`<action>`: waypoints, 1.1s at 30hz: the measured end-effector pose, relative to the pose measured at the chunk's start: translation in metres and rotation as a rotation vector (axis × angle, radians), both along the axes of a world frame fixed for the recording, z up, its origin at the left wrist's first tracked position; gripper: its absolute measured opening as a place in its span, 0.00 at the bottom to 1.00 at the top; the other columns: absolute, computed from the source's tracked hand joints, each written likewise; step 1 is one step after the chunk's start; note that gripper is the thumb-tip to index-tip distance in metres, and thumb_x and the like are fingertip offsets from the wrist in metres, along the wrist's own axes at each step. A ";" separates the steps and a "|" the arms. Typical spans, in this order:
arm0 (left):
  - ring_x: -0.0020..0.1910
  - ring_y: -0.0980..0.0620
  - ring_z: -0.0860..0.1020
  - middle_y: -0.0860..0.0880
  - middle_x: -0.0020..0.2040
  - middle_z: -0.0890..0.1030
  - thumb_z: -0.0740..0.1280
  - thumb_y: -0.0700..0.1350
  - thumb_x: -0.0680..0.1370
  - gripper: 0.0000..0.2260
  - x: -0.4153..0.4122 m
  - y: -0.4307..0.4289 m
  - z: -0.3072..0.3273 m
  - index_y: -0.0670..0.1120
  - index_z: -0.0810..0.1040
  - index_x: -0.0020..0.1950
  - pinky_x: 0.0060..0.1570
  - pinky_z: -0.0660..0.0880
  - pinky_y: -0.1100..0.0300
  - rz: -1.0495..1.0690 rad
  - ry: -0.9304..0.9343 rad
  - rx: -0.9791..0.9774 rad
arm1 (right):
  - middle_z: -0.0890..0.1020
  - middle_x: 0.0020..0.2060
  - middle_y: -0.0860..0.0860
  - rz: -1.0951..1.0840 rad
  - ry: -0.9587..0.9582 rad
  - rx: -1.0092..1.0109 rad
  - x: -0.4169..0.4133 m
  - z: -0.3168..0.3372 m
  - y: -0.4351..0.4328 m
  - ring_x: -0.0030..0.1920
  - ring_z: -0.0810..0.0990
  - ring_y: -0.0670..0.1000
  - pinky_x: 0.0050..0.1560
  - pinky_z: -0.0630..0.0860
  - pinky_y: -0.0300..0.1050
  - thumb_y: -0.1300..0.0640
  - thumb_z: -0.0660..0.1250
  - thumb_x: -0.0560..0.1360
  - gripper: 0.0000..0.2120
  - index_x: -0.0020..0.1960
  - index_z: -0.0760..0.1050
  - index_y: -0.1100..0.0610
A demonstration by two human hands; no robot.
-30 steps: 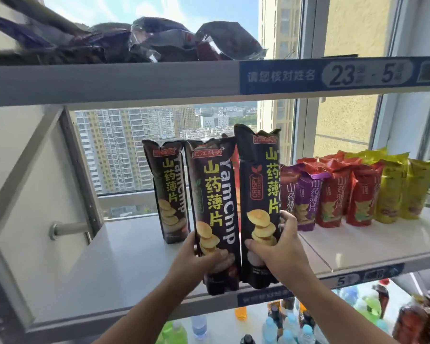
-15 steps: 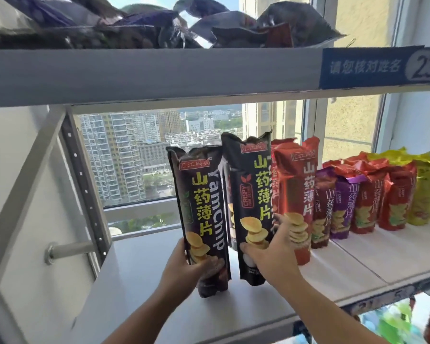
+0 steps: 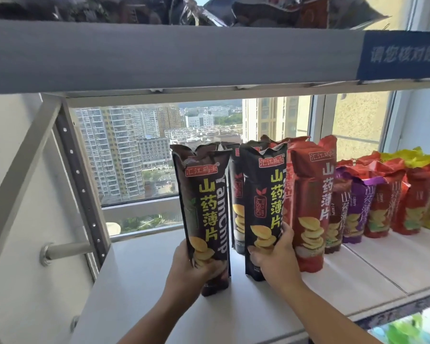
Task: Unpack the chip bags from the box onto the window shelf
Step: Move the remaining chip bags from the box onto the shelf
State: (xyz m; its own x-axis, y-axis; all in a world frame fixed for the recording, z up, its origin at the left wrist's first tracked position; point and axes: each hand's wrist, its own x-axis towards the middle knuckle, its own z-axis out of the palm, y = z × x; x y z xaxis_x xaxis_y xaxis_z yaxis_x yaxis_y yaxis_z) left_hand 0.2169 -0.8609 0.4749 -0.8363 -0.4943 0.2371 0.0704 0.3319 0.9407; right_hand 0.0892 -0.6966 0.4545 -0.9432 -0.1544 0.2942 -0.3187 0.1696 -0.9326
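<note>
Person's left hand (image 3: 191, 276) gripped the lower end of a tall black foil chip bag (image 3: 204, 207), fingers curled round its front. The right hand (image 3: 277, 261) wrapped a second black foil bag (image 3: 263, 194), which touched a tall red foil bag (image 3: 310, 194) on its right. Both black bags stood upright at the left end of the white window shelf (image 3: 139, 289). Risk, as judged: these are narrow, top-heavy bags, so a crooked release could tip one off the near edge or domino the row.

Sunlit window (image 3: 209, 115), tower blocks (image 3: 114, 150) beyond

The black chip bag (image 3: 204, 207) reads "山药薄片" and "YamChip"; the blue shelf label (image 3: 402, 55) shows blurred characters.
</note>
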 end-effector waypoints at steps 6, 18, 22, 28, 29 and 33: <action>0.32 0.65 0.81 0.64 0.35 0.83 0.76 0.28 0.69 0.20 -0.008 0.008 0.000 0.49 0.73 0.47 0.30 0.77 0.69 0.026 0.046 -0.006 | 0.79 0.61 0.44 0.038 -0.026 0.002 -0.008 -0.008 0.000 0.60 0.81 0.49 0.64 0.77 0.55 0.47 0.78 0.58 0.41 0.61 0.59 0.28; 0.57 0.59 0.77 0.54 0.59 0.75 0.82 0.50 0.67 0.34 -0.007 -0.008 -0.039 0.49 0.70 0.68 0.50 0.76 0.66 0.153 -0.149 -0.094 | 0.72 0.59 0.48 -0.059 -0.048 0.172 0.010 -0.010 0.026 0.61 0.73 0.50 0.57 0.72 0.45 0.52 0.79 0.70 0.36 0.71 0.64 0.58; 0.64 0.49 0.74 0.46 0.67 0.72 0.79 0.49 0.71 0.37 0.004 -0.005 -0.051 0.44 0.66 0.76 0.65 0.74 0.54 0.205 -0.301 -0.150 | 0.76 0.54 0.48 -0.083 0.011 0.175 0.021 -0.012 0.043 0.55 0.76 0.50 0.52 0.72 0.43 0.52 0.74 0.75 0.19 0.60 0.70 0.53; 0.59 0.47 0.78 0.42 0.66 0.76 0.75 0.49 0.75 0.29 0.023 0.018 -0.048 0.39 0.71 0.71 0.59 0.76 0.53 0.330 -0.336 -0.156 | 0.81 0.42 0.44 -0.040 0.078 0.219 0.028 -0.016 0.077 0.45 0.79 0.44 0.39 0.71 0.34 0.56 0.71 0.77 0.05 0.51 0.78 0.53; 0.57 0.48 0.79 0.43 0.64 0.78 0.74 0.49 0.75 0.26 0.026 0.024 -0.046 0.40 0.73 0.69 0.58 0.77 0.53 0.351 -0.336 -0.176 | 0.81 0.41 0.44 -0.035 0.083 0.221 0.028 -0.015 0.085 0.44 0.79 0.44 0.38 0.70 0.32 0.56 0.71 0.76 0.04 0.50 0.78 0.53; 0.51 0.49 0.80 0.49 0.51 0.82 0.71 0.47 0.76 0.09 0.032 0.073 -0.037 0.48 0.81 0.55 0.54 0.77 0.53 0.358 -0.324 -0.280 | 0.82 0.39 0.44 -0.003 0.068 0.215 0.027 -0.015 0.135 0.41 0.79 0.43 0.37 0.70 0.32 0.55 0.71 0.76 0.02 0.48 0.78 0.52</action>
State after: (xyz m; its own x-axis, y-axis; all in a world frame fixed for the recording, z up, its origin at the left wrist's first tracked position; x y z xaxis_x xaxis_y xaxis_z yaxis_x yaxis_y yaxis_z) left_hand 0.2490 -0.7878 0.4378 -0.6797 -0.7159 0.1593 -0.3705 0.5227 0.7678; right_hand 0.1162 -0.5615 0.4399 -0.9229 -0.2179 0.3176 -0.3787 0.3629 -0.8514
